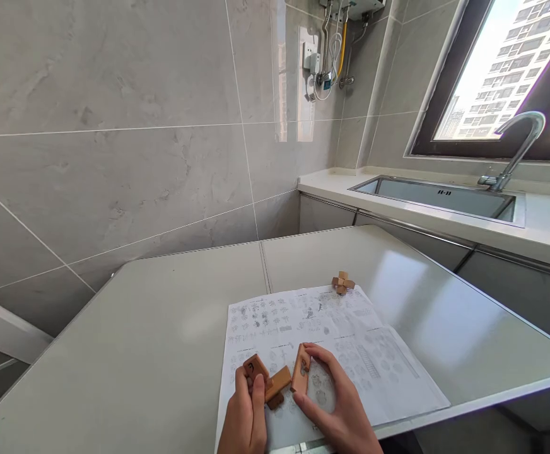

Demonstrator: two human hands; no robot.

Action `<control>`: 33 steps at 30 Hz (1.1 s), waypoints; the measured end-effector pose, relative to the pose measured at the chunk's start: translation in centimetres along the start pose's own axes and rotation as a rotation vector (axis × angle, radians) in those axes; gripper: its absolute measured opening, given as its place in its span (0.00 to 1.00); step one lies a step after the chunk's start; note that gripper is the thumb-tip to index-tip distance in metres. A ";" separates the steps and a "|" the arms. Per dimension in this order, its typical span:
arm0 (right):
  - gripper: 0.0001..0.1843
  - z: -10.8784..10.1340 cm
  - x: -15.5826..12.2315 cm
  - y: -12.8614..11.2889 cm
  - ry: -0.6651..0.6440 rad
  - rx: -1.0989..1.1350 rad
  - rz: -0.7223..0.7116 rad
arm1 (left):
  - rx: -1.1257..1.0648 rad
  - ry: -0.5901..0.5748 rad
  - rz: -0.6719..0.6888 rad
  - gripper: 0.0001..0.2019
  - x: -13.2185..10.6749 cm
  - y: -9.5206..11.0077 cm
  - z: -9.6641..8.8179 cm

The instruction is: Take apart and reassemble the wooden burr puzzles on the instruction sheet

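Observation:
My left hand [248, 413] is closed around a few interlocked wooden puzzle pieces [279, 383], the thumb pressed on the front one. One of these pieces has a dark mark on its face. Between thumb and fingertips, my right hand [334, 403] pinches a single notched wooden puzzle piece [300, 371], held nearly upright. It is close beside the left-hand pieces; whether they touch I cannot tell. Beneath both hands lies a printed instruction sheet [388, 378] covered in small diagrams. On its far edge sits an assembled wooden burr puzzle [342, 283].
The sheet lies on a pale glossy table [161, 353] with a seam across it. Behind and right stands a counter with a sink [436, 195] and a curved faucet [516, 151]. A grey tiled wall [114, 189] borders the far side.

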State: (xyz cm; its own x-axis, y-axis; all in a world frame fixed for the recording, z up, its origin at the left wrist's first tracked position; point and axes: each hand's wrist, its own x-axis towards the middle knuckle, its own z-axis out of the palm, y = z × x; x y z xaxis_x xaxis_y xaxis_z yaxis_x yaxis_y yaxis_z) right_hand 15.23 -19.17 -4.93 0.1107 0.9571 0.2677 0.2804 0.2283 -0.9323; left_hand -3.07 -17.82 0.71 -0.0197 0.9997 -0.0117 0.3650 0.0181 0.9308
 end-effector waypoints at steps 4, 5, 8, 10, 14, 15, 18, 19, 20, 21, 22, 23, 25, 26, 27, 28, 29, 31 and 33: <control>0.31 -0.6 0.4 -0.6 -0.104 0.271 -0.020 | -0.015 -0.047 0.006 0.26 0.1 -0.2 0.3; 0.32 -0.6 0.5 -0.7 -0.125 0.317 -0.028 | -0.029 -0.051 0.006 0.27 0.1 -0.3 0.4; 0.34 -0.7 0.5 -0.8 -0.183 0.400 -0.037 | -0.082 -0.047 -0.009 0.31 0.0 -0.7 0.8; 0.35 -0.7 0.5 -0.7 -0.218 0.431 -0.041 | -0.119 -0.046 -0.025 0.34 0.0 -0.9 0.9; 0.36 -0.8 0.6 -0.7 -0.248 0.462 -0.068 | -0.145 -0.044 -0.054 0.36 0.0 -1.1 0.9; 0.36 -0.7 0.7 -0.7 -0.245 0.467 -0.073 | -0.145 -0.039 -0.058 0.36 0.0 -1.1 0.9; 0.37 -0.5 0.8 -0.8 -0.234 0.478 -0.075 | -0.166 -0.022 -0.053 0.35 0.0 -1.1 1.0; 0.37 -0.5 0.9 -0.8 -0.231 0.481 -0.074 | -0.175 -0.017 -0.048 0.35 -0.1 -1.1 1.0; 0.37 -0.5 0.9 -0.8 -0.230 0.483 -0.073 | -0.182 -0.014 -0.047 0.35 -0.1 -1.1 1.0; 0.38 -0.4 0.9 -0.9 -0.229 0.482 -0.071 | -0.186 -0.009 -0.050 0.36 -0.1 -1.1 1.0; 0.38 -0.4 0.9 -0.9 -0.229 0.478 -0.067 | -0.187 -0.003 -0.054 0.36 -0.1 -1.1 1.0; 0.38 -0.4 0.9 -0.9 -0.230 0.472 -0.061 | -0.184 0.004 -0.059 0.36 -0.2 -1.0 1.0; 0.38 -0.4 0.9 -1.0 -0.230 0.458 -0.049 | -0.185 0.018 -0.068 0.36 -0.3 -1.0 1.1; 0.38 -0.4 0.9 -1.0 -0.229 0.452 -0.045 | -0.191 0.025 -0.071 0.37 -0.3 -0.9 1.1; 0.38 -0.5 0.9 -1.0 -0.229 0.448 -0.043 | -0.200 0.034 -0.073 0.37 -0.3 -0.9 1.1; 0.38 -0.5 0.9 -1.1 -0.230 0.445 -0.043 | -0.211 0.042 -0.075 0.37 -0.4 -0.9 1.2; 0.38 -0.5 0.9 -1.1 -0.232 0.444 -0.040 | -0.222 0.047 -0.077 0.36 -0.4 -0.8 1.2; 0.38 -0.5 0.9 -1.1 -0.238 0.449 -0.028 | -0.237 0.049 -0.076 0.36 -0.4 -0.9 1.3; 0.39 -0.6 0.8 -1.1 -0.245 0.469 -0.017 | -0.238 0.043 -0.067 0.36 -0.4 -1.0 1.3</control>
State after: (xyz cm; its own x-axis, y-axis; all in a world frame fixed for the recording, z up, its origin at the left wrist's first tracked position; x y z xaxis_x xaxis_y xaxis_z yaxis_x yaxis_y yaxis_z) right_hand 15.55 -18.72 -3.51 -0.1316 0.9535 0.2711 -0.1831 0.2454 -0.9520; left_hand -2.21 -18.26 -0.66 -0.0782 0.9948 -0.0656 0.1321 0.0756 0.9884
